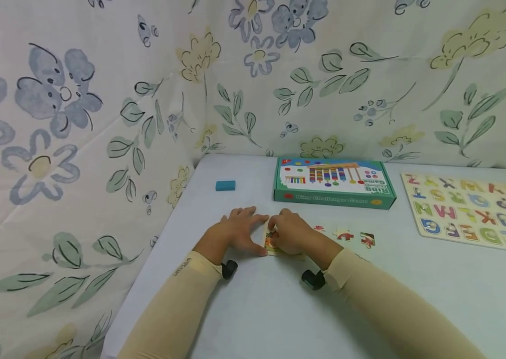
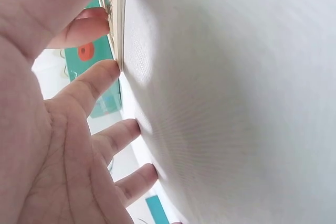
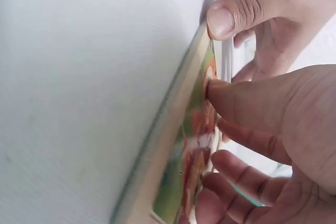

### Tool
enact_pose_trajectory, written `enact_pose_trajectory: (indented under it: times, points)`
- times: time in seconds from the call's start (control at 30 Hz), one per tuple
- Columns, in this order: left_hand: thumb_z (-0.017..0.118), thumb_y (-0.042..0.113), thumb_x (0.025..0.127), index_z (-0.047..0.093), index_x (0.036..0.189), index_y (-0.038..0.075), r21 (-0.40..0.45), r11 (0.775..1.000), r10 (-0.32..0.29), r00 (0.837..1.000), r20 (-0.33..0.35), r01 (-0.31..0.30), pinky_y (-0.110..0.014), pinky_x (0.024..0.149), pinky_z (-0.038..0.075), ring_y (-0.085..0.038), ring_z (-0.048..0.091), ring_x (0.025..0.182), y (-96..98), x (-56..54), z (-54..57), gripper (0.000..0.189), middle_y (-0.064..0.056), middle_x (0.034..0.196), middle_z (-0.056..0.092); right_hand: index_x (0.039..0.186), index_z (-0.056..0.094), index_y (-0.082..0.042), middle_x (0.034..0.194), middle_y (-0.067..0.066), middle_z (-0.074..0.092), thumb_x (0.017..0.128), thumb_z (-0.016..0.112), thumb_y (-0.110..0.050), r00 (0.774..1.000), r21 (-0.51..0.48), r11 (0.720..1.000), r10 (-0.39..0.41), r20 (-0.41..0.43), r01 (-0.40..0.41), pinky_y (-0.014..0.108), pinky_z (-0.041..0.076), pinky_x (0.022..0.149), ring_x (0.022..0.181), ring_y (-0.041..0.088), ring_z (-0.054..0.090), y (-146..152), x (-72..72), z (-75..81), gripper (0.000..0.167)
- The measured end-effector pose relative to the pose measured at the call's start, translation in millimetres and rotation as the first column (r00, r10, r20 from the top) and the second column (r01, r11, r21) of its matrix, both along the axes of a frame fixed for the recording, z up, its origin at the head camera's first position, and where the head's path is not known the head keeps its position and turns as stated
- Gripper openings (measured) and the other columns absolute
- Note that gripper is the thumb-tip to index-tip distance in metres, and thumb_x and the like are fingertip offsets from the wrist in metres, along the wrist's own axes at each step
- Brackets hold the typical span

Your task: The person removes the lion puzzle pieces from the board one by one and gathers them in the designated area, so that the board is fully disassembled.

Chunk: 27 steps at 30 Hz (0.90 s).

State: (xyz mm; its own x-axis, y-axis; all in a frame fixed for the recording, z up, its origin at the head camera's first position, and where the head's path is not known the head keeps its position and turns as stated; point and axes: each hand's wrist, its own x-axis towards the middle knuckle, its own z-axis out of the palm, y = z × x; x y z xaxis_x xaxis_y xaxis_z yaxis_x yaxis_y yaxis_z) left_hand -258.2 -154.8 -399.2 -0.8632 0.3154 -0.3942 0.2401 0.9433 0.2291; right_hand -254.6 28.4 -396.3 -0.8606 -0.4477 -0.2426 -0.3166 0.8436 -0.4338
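Note:
A small wooden jigsaw puzzle [image 1: 273,253] with a pale rim and a green, orange and red picture lies flat, partly hidden by the hands. The left hand [image 1: 240,232] spreads its fingers at the puzzle's left side. Its thumb and index fingertip touch the edge, while the other fingertips rest on the tabletop in the left wrist view. Over the picture, the right hand [image 1: 292,232] bends its fingers and pinches a puzzle piece [image 3: 208,74] low in the frame, thumb tip on the picture. Several loose puzzle pieces [image 1: 344,235] lie right of the right hand.
Behind the hands stands a green Ring Challenge Game box [image 1: 333,184]. An alphabet board [image 1: 472,212] with colourful letters lies at the right. A small blue block [image 1: 225,186] is at the back left. Floral cloth [image 1: 253,99] hangs behind the white table [image 1: 257,309].

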Motion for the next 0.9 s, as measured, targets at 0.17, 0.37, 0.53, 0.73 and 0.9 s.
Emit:
enact_pose_trajectory:
  times: [0.17, 0.37, 0.53, 0.73, 0.9]
  points:
    - [0.077, 0.065, 0.080, 0.030, 0.160, 0.043, -0.008, 1.000, 0.004, 1.000, 0.001, -0.004, -0.070, 0.121, 0.016, -0.037, 0.012, 0.157, 0.8, 0.3, -0.1, 0.095, -0.002, 0.173, 0.014, 0.120, 0.065, -0.014, 0.110, 0.005, 0.059, 0.093, 0.077, -0.021, 0.999, -0.073, 0.997, -0.027, -0.034, 0.025, 0.038, 0.052, 0.091, 0.098, 0.022, 0.054, 2, 4.0, -4.1, 0.030]
    - [0.077, 0.064, 0.080, 0.031, 0.160, 0.042, -0.014, 1.000, 0.008, 1.000, 0.005, -0.008, -0.070, 0.121, 0.016, -0.038, 0.012, 0.157, 1.7, 1.1, 2.3, 0.095, -0.003, 0.173, 0.014, 0.115, 0.066, -0.016, 0.099, 0.001, 0.060, 0.091, 0.078, -0.015, 0.995, -0.167, 0.985, -0.065, -0.071, 0.052, 0.035, 0.052, 0.085, 0.092, 0.018, 0.055, 6, 7.2, -10.6, 0.026]
    - [0.077, 0.064, 0.081, 0.030, 0.160, 0.042, -0.019, 1.000, 0.004, 1.000, 0.012, -0.004, -0.070, 0.121, 0.016, -0.039, 0.012, 0.157, 1.8, 2.2, 3.2, 0.095, -0.003, 0.173, 0.013, 0.117, 0.070, -0.016, 0.099, 0.000, 0.063, 0.091, 0.078, -0.012, 0.992, -0.220, 0.973, -0.090, -0.085, 0.069, 0.036, 0.054, 0.088, 0.092, 0.018, 0.057, 9, 8.3, -12.4, 0.027]
    - [0.077, 0.064, 0.080, 0.029, 0.160, 0.042, -0.014, 1.000, 0.007, 1.000, 0.018, -0.007, -0.069, 0.121, 0.015, -0.038, 0.011, 0.158, 1.2, 2.4, 2.6, 0.096, -0.002, 0.173, 0.013, 0.106, 0.077, -0.015, 0.094, -0.003, 0.065, 0.092, 0.078, -0.014, 0.990, -0.236, 0.971, -0.071, -0.119, 0.041, 0.035, 0.053, 0.085, 0.089, 0.016, 0.057, 10, 8.2, -13.8, 0.015]
    - [0.077, 0.064, 0.080, 0.029, 0.160, 0.042, -0.002, 1.000, 0.004, 1.000, 0.018, -0.004, -0.070, 0.121, 0.014, -0.038, 0.010, 0.158, 0.8, 1.3, 2.3, 0.096, -0.002, 0.173, 0.012, 0.107, 0.077, -0.017, 0.090, -0.006, 0.068, 0.093, 0.077, -0.018, 0.993, -0.291, 0.956, -0.072, -0.088, 0.044, 0.031, 0.054, 0.082, 0.087, 0.015, 0.059, 18, 10.7, -3.6, 0.014]
